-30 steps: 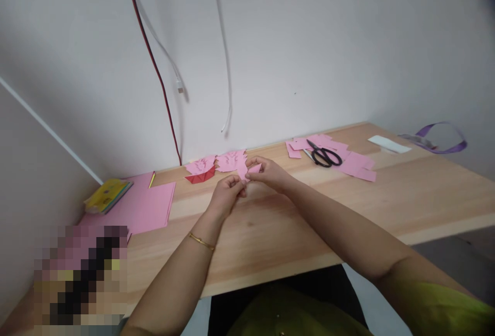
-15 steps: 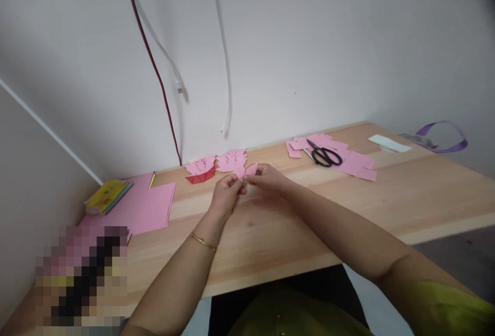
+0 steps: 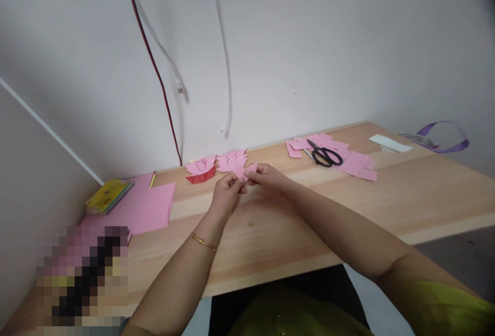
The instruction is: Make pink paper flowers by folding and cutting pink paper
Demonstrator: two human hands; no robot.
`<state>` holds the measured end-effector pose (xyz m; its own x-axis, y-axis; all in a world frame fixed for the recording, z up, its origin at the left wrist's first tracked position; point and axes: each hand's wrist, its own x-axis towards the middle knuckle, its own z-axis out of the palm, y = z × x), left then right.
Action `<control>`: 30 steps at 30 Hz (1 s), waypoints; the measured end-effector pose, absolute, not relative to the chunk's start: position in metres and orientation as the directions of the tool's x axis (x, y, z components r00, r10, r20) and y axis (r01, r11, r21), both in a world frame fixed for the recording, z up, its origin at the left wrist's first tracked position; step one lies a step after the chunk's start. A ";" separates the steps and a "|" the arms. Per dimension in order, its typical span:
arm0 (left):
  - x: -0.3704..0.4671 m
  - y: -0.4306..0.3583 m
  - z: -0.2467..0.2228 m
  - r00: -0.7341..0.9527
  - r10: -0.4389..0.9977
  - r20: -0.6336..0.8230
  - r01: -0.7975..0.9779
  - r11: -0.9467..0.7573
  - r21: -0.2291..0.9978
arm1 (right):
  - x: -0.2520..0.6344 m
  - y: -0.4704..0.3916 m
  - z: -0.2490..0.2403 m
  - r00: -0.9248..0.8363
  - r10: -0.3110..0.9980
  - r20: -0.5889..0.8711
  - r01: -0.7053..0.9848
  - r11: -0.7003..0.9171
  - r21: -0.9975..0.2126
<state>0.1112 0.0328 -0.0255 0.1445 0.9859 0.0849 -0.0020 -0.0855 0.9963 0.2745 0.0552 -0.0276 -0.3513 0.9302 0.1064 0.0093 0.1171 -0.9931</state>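
The table (image 3: 294,233) looks like smooth, grained wood with a faint sheen. The held piece (image 3: 251,168), the sheets (image 3: 143,207) and the scraps (image 3: 358,163) look like matt paper, as does the creased red fold (image 3: 200,177). The scissors (image 3: 327,157) pair metal blades with smooth plastic handles. The packet (image 3: 107,196) looks like plastic, the bracelet (image 3: 203,241) shiny metal, the strap (image 3: 461,144) cloth, the wall (image 3: 309,42) smooth and matt.

The left hand (image 3: 226,191) and right hand (image 3: 269,178) pinch a small pink paper piece (image 3: 252,168) over the wooden table (image 3: 270,243). From them, folded red paper (image 3: 201,175) lies at nine o'clock; black-handled scissors (image 3: 327,157), between two and three, rest on pink scraps (image 3: 358,162).
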 end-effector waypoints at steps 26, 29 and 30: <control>0.106 0.040 -0.028 0.177 0.984 0.026 -0.139 -0.001 0.990 | 0.284 0.055 -0.021 -0.381 0.879 0.286 -0.085 0.274 -0.958; 0.106 0.039 -0.027 0.170 0.985 0.038 -0.098 -0.021 0.995 | 0.285 0.057 -0.023 -0.400 0.896 0.192 -0.200 0.119 -0.973; 0.106 0.039 -0.027 0.169 0.985 0.041 -0.089 -0.027 0.996 | 0.286 0.058 -0.024 -0.422 0.894 0.148 -0.243 0.046 -0.969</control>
<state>0.1055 0.0393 -0.0268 0.1694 0.9847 0.0415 -0.0889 -0.0266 0.9957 0.2857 0.0575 -0.0238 -0.4221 0.8944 0.1483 -0.2427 0.0461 -0.9690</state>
